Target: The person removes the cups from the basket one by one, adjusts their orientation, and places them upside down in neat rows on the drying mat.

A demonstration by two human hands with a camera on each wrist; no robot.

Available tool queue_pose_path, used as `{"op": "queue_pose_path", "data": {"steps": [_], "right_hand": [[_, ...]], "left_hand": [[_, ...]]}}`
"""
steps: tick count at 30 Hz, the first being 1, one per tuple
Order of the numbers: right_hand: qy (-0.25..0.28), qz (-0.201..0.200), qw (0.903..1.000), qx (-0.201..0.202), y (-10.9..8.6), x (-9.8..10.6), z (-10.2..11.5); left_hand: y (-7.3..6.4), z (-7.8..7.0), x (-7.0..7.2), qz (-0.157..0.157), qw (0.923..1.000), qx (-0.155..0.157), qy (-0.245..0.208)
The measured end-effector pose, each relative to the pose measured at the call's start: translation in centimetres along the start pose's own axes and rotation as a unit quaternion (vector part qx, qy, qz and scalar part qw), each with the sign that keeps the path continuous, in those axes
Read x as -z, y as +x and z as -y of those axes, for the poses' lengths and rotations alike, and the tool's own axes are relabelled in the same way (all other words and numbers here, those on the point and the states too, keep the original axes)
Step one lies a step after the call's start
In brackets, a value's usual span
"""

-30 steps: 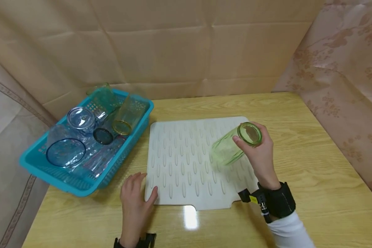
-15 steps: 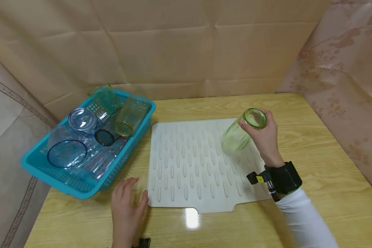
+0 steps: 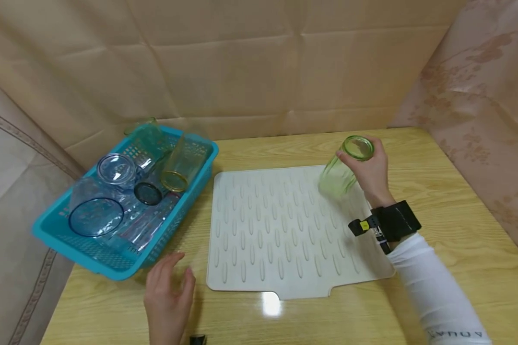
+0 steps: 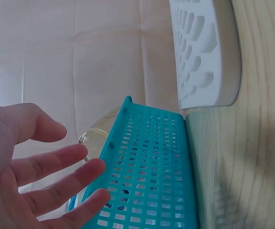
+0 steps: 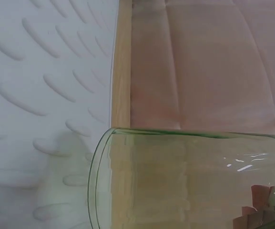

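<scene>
My right hand (image 3: pixel 370 173) grips a green-tinted clear drinking glass (image 3: pixel 338 176) by its thick base. The glass is upside down and slightly tilted, its mouth close over the far right part of a white mat with raised oval ridges (image 3: pixel 269 211). In the right wrist view the rim of the glass (image 5: pixel 101 181) faces the ridged surface, and fingers show through the base end. My left hand (image 3: pixel 167 299) holds nothing, its fingers loosely spread beside the mat's near left corner and in front of a turquoise basket (image 3: pixel 175 221).
Several glasses lie in the basket at the left: a large blue-rimmed one (image 3: pixel 96 218), an amber one (image 3: pixel 181 165), a dark-rimmed one (image 3: pixel 148 192) and a green one (image 3: pixel 148 139). The wooden table (image 3: pixel 449 206) meets a beige cloth (image 3: pixel 241 81) behind.
My right hand has carried the glass away from me, toward the mat's far right corner. My left hand has come off the mat's near left edge, moving left and toward me.
</scene>
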State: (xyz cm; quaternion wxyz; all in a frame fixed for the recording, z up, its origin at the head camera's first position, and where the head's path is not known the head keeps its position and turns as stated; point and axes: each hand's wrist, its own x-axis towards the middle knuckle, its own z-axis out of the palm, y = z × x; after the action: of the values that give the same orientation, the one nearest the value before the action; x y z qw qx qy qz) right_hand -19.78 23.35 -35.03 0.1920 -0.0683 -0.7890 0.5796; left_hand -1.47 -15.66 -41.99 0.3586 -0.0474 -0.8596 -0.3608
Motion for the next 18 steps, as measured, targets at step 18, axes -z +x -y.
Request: {"op": "queue_pose_path", "data": {"steps": [18], "right_hand": [[-0.041,0.006,0.9986,-0.032,2.0,-0.9,-1.2]], "left_hand": [[-0.2,-0.2,1.1,0.037,0.9982,0.03,0.035]]}}
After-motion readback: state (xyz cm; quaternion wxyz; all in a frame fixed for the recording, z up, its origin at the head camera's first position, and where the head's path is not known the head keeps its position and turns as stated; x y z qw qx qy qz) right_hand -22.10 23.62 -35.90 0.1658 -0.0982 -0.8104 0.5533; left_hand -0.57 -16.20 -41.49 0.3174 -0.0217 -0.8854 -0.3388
